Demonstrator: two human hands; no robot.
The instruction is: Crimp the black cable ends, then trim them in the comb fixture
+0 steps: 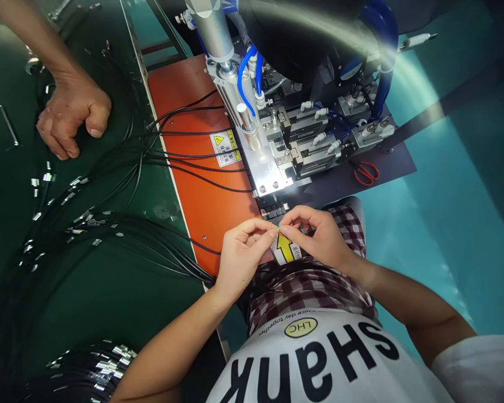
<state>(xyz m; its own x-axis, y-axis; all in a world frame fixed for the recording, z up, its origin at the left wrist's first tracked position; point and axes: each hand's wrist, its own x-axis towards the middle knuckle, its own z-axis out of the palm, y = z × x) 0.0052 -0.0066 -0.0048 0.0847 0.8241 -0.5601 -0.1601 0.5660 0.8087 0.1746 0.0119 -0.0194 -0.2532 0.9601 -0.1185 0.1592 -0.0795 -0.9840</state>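
In front of my lap my left hand [243, 246] is closed in a pinch, thumb against forefinger. Its fingertips meet those of my right hand [317, 229], which pinches too. Between them shows a tiny, pale green-blue thin wire [278, 228]; most of it is hidden by the fingers. Black cables [185, 235] run from the left bench and pass behind my left wrist. Just beyond my fingers is the front of a metal machine [273, 173], with several cables lying in along its left side. A label with a yellow arrow [284, 248] lies under my hands.
Another person's hand [73, 112] rests on the green bench [151, 313] at the left. Bundles of black cables with shiny metal ends [117, 358] lie there, near a hex key [9, 126]. Red-handled scissors [366, 173] lie right of the machine. An orange plate [189, 207] carries a warning label [225, 148].
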